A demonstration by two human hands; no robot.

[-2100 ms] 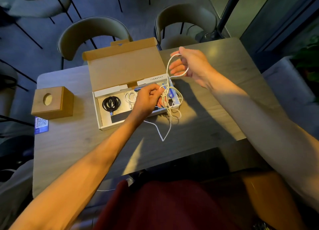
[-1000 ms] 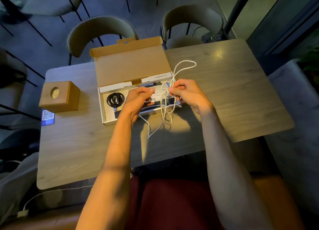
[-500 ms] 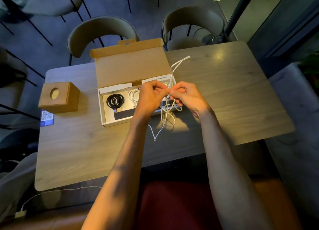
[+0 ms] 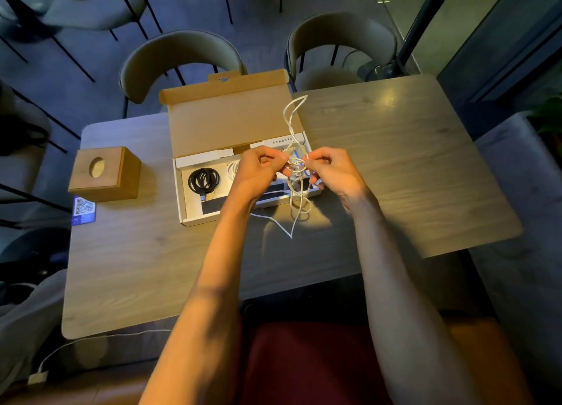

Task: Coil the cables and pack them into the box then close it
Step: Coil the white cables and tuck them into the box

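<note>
Pinching white cable (image 4: 297,165), hands (image 4: 258,172) (image 4: 333,173) nearly touching

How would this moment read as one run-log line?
step: coiling white cable | left hand: pinches cable | right hand: pinches cable | box: open | black cable: coiled inside

tangled white cable (image 4: 299,191) above open cardboard box (image 4: 231,122) holding coiled black cable (image 4: 203,180).

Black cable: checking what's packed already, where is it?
Head view: the black cable lies coiled at the left end of the box, left of the left hand.
</note>
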